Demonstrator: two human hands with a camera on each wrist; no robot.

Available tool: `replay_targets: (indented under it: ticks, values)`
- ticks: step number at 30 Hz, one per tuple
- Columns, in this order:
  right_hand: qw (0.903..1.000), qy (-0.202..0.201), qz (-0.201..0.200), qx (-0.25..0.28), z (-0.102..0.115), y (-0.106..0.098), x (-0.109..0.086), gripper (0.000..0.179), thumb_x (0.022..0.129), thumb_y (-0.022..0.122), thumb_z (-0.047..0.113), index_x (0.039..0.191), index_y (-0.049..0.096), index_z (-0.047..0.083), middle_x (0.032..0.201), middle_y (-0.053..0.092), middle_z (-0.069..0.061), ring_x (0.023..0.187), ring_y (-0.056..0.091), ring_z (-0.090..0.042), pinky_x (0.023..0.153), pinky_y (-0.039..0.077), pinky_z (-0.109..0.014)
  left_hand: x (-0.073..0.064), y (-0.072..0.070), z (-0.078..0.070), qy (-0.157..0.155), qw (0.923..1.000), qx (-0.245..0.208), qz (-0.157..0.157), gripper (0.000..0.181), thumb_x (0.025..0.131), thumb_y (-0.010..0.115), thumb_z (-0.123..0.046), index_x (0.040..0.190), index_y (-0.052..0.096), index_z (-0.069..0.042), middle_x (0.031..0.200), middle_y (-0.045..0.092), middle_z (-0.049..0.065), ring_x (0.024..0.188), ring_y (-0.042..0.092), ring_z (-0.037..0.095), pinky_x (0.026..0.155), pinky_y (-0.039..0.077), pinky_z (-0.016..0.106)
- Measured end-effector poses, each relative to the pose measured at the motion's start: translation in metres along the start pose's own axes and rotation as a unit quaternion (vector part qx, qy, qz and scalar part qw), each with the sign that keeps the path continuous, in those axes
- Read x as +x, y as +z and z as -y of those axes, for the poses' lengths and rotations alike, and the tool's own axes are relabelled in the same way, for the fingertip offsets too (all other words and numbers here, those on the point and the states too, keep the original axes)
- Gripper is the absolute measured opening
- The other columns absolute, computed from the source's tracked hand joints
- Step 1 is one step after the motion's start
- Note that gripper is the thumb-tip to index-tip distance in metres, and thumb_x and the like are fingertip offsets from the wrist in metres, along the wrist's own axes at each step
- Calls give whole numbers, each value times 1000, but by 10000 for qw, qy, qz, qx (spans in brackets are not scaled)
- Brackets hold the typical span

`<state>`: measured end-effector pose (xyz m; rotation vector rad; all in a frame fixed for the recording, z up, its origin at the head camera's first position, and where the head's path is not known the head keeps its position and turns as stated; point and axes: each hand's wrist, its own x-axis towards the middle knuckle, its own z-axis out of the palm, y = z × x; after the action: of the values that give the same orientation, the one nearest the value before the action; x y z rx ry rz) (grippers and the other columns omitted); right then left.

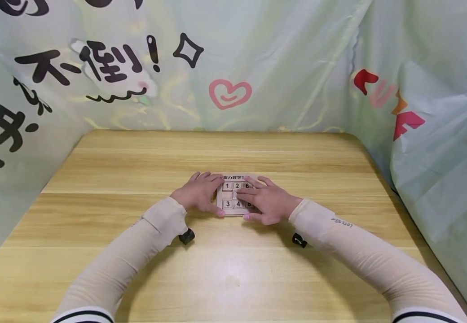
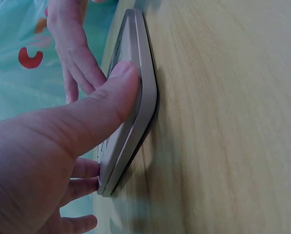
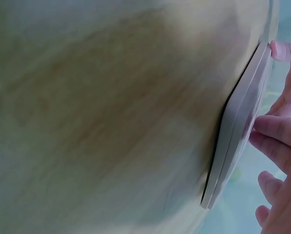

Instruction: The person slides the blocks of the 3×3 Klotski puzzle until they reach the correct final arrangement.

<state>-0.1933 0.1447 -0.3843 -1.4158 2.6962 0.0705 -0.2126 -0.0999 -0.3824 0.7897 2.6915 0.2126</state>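
Observation:
A square number slide puzzle (image 1: 227,212) lies flat on the wooden table, its tiles in rows inside a pale frame. The top row reads 1, 2, 6, and the bottom row shows 3, 4, 8. In the middle row the left slot has no tile, and fingers cover much of the rest. My left hand (image 1: 201,190) holds the frame's left side, thumb at the near corner and fingertips at the far one. My right hand (image 1: 271,202) reaches over the right side, its extended fingers touching the middle-row tiles. In the left wrist view, the thumb (image 2: 121,83) rests on the frame's edge.
The wooden table (image 1: 233,269) extends around the puzzle on all sides. A printed pale green curtain (image 1: 282,67) hangs behind the table and along its sides. Black wrist-camera pieces (image 1: 187,236) stick out under both sleeves.

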Motion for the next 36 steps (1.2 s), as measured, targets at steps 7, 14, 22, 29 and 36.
replay_targets:
  ticks: [7, 14, 22, 29, 36]
  values:
    - [9999, -109, 6, 31, 5, 0, 2, 67, 96, 47, 54, 145, 46, 8, 149, 43, -6, 144, 19, -34, 115, 14, -56, 0, -1, 0, -18, 10000, 12, 25, 107, 72, 73, -65, 152, 30, -10, 158, 24, 8, 144, 17, 39, 117, 4, 53]
    - [9997, -224, -36, -5, 10, 1, 2, 66, 96, 47, 53, 144, 47, 8, 149, 44, -6, 144, 19, -34, 114, 16, -58, 1, 0, 0, -64, 9999, 86, 23, 106, 72, 73, -65, 152, 31, -9, 158, 24, 7, 144, 18, 38, 117, 5, 53]
    - [9996, -287, 20, -8, 15, 0, 3, 65, 96, 46, 54, 144, 47, 9, 148, 44, -6, 144, 21, -34, 114, 17, -59, 1, 1, 0, -30, 9999, 139, -10, 106, 72, 73, -65, 151, 31, -9, 158, 25, 8, 143, 19, 38, 117, 6, 53]
    - [9994, -326, 133, -63, 18, 1, 4, 67, 96, 45, 56, 144, 47, 9, 149, 43, -5, 144, 21, -33, 115, 15, -57, 0, 1, 0, -51, 10000, 83, -10, 106, 72, 74, -65, 152, 31, -9, 158, 26, 7, 143, 19, 38, 117, 6, 52]
    - [9993, -303, 175, -119, 20, 1, 6, 67, 96, 44, 56, 144, 47, 10, 149, 43, -3, 144, 21, -32, 115, 15, -56, 0, 0, 0, -41, 10000, 55, -12, 107, 72, 74, -65, 152, 30, -9, 158, 25, 7, 143, 19, 38, 117, 6, 52]
